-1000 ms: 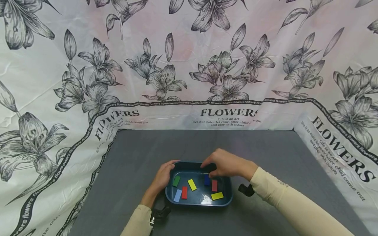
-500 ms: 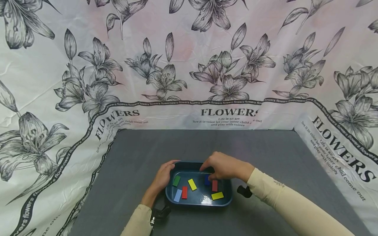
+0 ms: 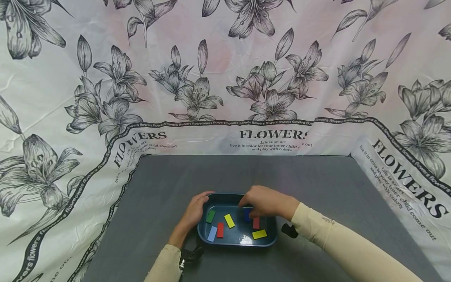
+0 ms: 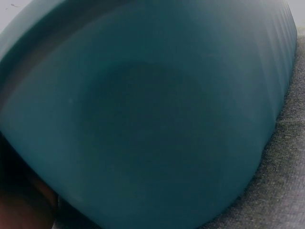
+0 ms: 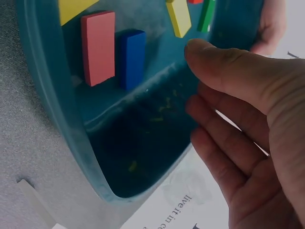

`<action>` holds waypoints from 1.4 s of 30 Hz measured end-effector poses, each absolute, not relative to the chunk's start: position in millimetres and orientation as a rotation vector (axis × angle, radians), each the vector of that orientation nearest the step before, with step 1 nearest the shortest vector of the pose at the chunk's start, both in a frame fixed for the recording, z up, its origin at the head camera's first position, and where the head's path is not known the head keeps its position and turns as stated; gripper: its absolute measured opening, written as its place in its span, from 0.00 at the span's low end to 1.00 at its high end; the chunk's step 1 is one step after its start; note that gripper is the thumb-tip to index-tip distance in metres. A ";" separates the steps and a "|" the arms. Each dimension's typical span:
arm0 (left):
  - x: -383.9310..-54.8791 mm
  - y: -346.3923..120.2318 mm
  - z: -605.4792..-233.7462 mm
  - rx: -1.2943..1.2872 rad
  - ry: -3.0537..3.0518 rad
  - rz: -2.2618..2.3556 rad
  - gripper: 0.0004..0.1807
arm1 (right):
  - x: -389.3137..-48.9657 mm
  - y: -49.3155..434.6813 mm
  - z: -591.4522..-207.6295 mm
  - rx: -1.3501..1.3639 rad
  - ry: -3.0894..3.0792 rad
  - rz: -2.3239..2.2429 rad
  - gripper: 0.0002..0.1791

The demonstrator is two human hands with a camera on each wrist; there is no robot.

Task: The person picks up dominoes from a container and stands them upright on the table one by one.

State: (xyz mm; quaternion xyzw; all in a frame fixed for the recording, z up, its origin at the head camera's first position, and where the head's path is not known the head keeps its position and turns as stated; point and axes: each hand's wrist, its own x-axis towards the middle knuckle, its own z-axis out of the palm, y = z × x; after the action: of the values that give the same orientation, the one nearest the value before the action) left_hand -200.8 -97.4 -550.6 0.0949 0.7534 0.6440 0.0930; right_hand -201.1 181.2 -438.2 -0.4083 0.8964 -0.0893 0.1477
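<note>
A dark teal tray (image 3: 239, 245) sits on the grey table. At its left end my left hand (image 3: 192, 211) holds the rim; the left wrist view is filled by the tray's outer wall (image 4: 152, 124). My right hand (image 3: 269, 201) hovers over the back right part, palm down, thumb and fingers apart with nothing between them in the right wrist view. Below it lie a dark blue block (image 5: 132, 59) and a red block (image 5: 98, 48), side by side. A yellow block (image 3: 259, 234) lies nearer the front.
Toward the tray's left half are a green block (image 3: 210, 216), a yellow block (image 3: 229, 221), a light blue block (image 3: 212, 234) and a red block (image 3: 220, 230). Flower-printed cloth (image 3: 197, 137) borders the table at the back and sides.
My right hand has come slightly toward the front and lower over the tray, covering more of the right-hand red block. The left hand, tray and blocks have stayed put.
</note>
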 end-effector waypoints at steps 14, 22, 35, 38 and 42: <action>-201.5 -97.0 -553.1 0.261 2.234 1.932 0.26 | -197.0 174.6 -452.3 -1.205 2.596 -0.101 0.20; -201.4 -97.5 -553.3 0.276 2.224 1.930 0.27 | -195.0 171.1 -458.5 -1.239 2.607 -0.026 0.19; -201.9 -98.5 -552.6 0.296 2.196 1.940 0.27 | -195.7 171.2 -465.4 -1.315 2.620 0.062 0.18; -202.1 -98.6 -553.2 0.291 2.201 1.936 0.27 | -196.2 171.0 -467.0 -1.320 2.622 0.077 0.18; -202.8 -98.3 -553.5 0.286 2.207 1.935 0.26 | -197.0 170.6 -469.0 -1.329 2.622 0.095 0.18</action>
State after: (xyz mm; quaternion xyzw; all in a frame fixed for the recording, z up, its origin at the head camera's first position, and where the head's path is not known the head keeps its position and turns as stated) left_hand -202.8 -98.3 -553.5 0.0964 0.7450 0.6530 0.0963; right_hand -197.0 170.6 -469.0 -0.4495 0.8871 0.0322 0.0999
